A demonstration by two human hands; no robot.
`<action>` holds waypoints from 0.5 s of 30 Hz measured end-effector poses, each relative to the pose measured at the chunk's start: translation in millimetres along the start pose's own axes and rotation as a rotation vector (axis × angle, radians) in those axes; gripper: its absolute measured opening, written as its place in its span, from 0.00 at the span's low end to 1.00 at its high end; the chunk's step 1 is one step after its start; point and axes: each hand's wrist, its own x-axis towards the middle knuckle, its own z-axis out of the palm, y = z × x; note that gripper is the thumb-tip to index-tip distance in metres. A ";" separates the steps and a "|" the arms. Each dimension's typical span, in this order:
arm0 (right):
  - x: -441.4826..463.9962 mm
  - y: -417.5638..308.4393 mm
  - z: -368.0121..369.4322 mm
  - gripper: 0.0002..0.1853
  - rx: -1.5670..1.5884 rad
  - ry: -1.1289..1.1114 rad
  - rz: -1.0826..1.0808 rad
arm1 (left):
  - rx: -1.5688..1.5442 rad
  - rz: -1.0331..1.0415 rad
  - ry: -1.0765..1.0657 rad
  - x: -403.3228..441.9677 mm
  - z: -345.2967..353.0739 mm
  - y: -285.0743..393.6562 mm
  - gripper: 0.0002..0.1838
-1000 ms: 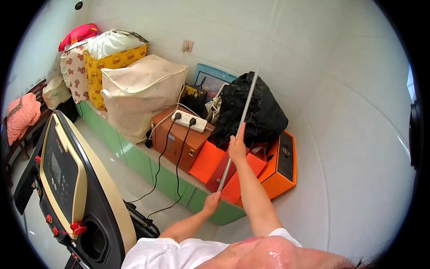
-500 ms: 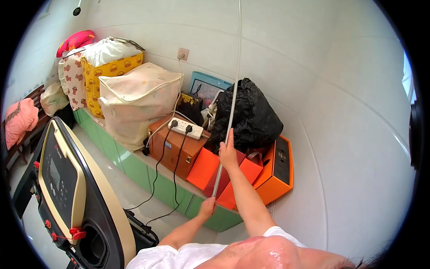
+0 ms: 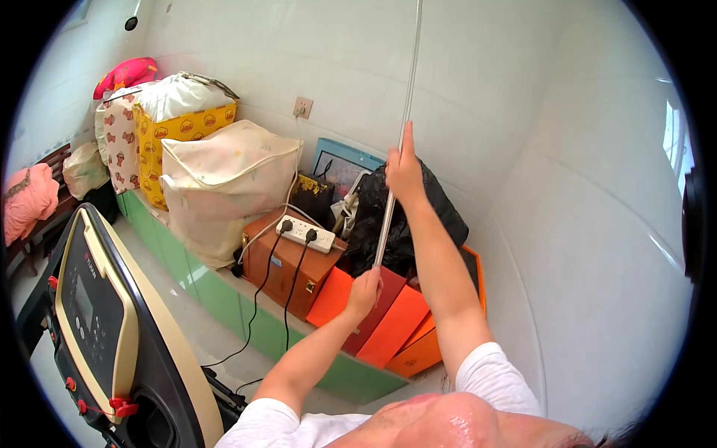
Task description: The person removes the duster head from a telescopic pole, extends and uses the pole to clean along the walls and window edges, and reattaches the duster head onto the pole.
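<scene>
A long thin pale pole (image 3: 410, 82) rises from my hands past the top edge of the view, so its upper end is out of sight. My left hand (image 3: 364, 292) is closed round its lower end, in front of the orange and dark red bags. Higher up, my right hand (image 3: 405, 170) grips the same pole with the index finger stretched along it. Behind my right hand and forearm sits a black plastic bag (image 3: 366, 224), partly covered by them.
A green ledge (image 3: 224, 299) carries a brown case (image 3: 280, 257) with a white power strip (image 3: 308, 233), a cream fabric bag (image 3: 224, 179), a yellow box (image 3: 154, 157) and orange bags (image 3: 396, 321). A treadmill console (image 3: 93, 306) stands at left. Black cords (image 3: 256, 306) hang down.
Both hands have moved up with the pole, and its visible part has shifted slightly right. My right hand is now in front of the black bag's upper part.
</scene>
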 end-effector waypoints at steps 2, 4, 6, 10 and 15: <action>30.9 -18.9 -12.0 0.32 -0.060 -0.039 0.146 | -0.012 0.005 -0.011 22.8 10.5 27.4 0.24; 66.5 -15.7 -16.2 0.32 -0.125 -0.026 0.089 | -0.024 0.010 -0.015 41.4 20.8 51.7 0.24; 83.9 -21.4 -20.0 0.33 -0.189 -0.017 0.035 | -0.162 -0.105 -0.045 53.7 30.0 68.2 0.25; 88.9 -15.7 -21.6 0.35 -0.311 -0.169 0.256 | -0.296 -0.267 -0.056 57.0 41.8 69.1 0.25; 52.6 34.4 8.0 0.37 -0.466 -0.203 0.136 | -0.271 -0.300 -0.008 33.2 33.1 27.2 0.26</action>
